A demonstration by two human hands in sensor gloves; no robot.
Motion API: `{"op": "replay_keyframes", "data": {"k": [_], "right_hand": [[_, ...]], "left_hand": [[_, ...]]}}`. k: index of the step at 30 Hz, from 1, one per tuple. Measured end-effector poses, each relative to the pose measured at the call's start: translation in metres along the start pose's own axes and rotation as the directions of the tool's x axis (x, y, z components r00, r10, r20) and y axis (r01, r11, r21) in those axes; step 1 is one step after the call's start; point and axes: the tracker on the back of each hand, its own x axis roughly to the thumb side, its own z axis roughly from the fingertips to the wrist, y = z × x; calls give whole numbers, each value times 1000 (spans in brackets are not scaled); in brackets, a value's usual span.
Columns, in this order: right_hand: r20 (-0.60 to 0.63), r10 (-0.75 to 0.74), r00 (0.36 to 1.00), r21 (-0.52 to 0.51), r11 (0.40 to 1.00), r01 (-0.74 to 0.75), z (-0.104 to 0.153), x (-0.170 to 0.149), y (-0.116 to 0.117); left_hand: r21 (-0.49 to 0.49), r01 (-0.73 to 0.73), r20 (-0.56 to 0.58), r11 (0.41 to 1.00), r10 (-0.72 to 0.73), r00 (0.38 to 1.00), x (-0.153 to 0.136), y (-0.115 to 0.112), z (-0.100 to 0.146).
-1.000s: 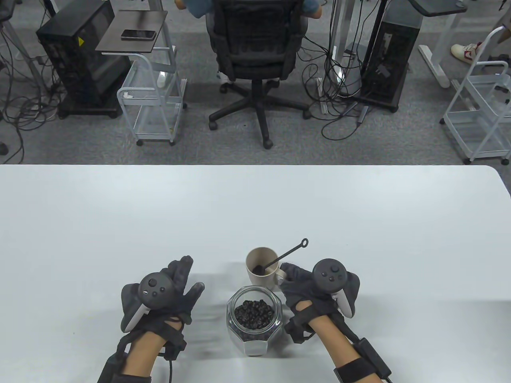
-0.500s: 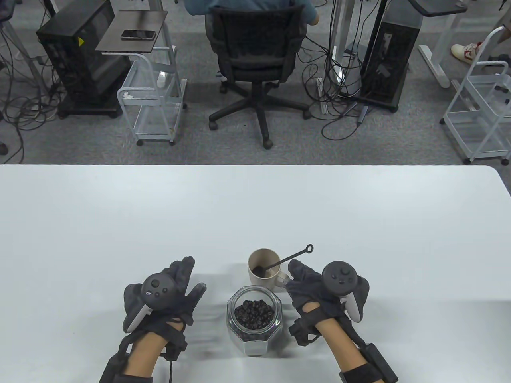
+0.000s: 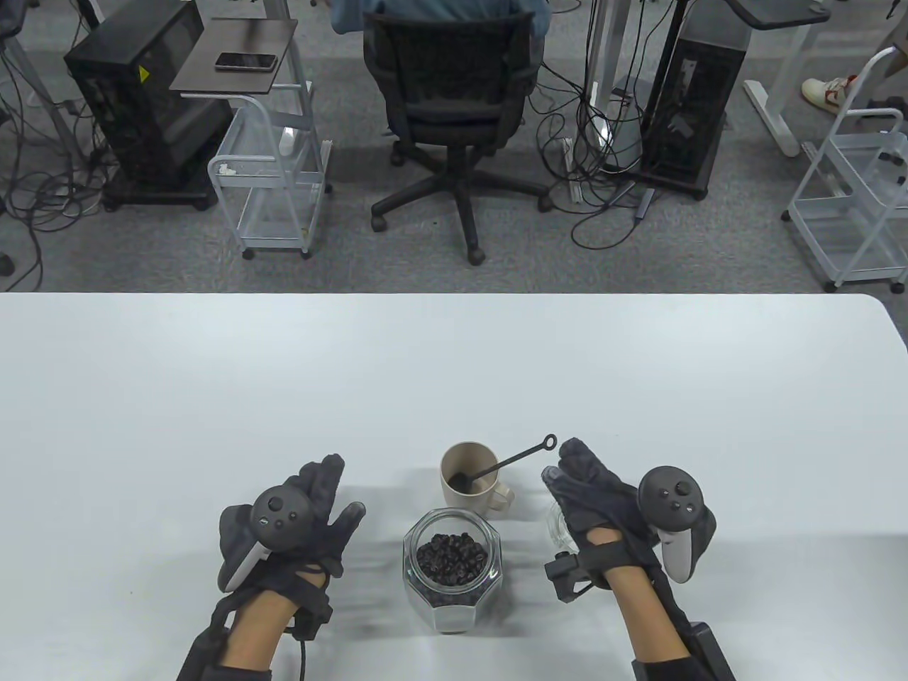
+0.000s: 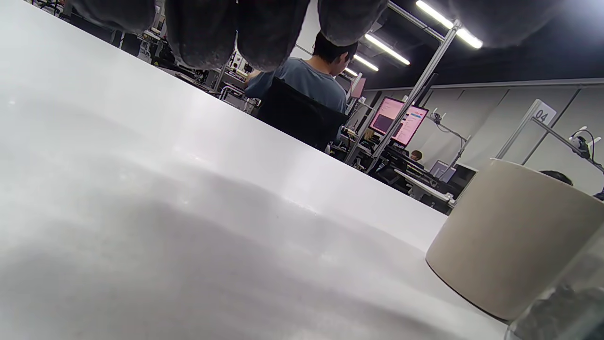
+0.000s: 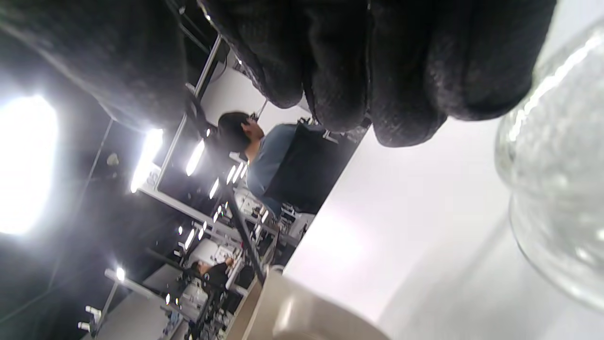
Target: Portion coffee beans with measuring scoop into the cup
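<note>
A beige cup (image 3: 468, 484) stands at the table's front centre, with a black measuring scoop (image 3: 496, 466) resting in it, its ringed handle leaning out to the right. In front of the cup stands an open glass jar (image 3: 452, 567) of coffee beans. My left hand (image 3: 333, 489) lies flat on the table left of the jar, fingers straight, holding nothing. My right hand (image 3: 567, 468) is right of the cup with straight fingers, clear of the scoop handle, above a glass lid (image 3: 555, 528) that it partly hides. The left wrist view shows the cup (image 4: 509, 241) and the jar's edge (image 4: 566, 307).
The white table (image 3: 213, 397) runs far to the left, right and back. Beyond its far edge are an office chair (image 3: 450, 92) with a seated person, carts and computer towers. The right wrist view shows the glass lid (image 5: 557, 189) close under my fingertips (image 5: 339, 89).
My right hand has left the scoop handle by the cup and moved right, its fingers straightening over the glass lid. The scoop stays in the cup. The left hand has not moved.
</note>
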Motion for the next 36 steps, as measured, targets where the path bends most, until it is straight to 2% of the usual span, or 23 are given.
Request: {"op": "replay_keyframes", "data": {"k": [8, 13, 17, 22, 27, 36], "right_hand": [[-54, -185, 981, -126, 976, 177, -10, -30, -33], [-90, -258, 962, -120, 962, 246, -13, -44, -33], [-71, -256, 964, -80, 965, 250, -15, -40, -31], [-22, -337, 941, -9, 941, 337, -19, -26, -18], [-44, -347, 937, 95, 932, 349, -25, -15, 6], [-69, -319, 945, 128, 937, 325, -31, -5, 35]], "left_hand": [[14, 6, -5, 1000, -6, 1000, -1, 0, 0], [8, 0, -13, 1000, 0, 1000, -3, -1, -1], [8, 0, -16, 1000, 0, 1000, -4, 0, -1], [14, -9, -17, 1000, 9, 1000, -4, 1, 0], [12, -3, -16, 1000, 3, 1000, -4, 1, 0], [9, -13, -14, 1000, 13, 1000, -5, 2, 0]]}}
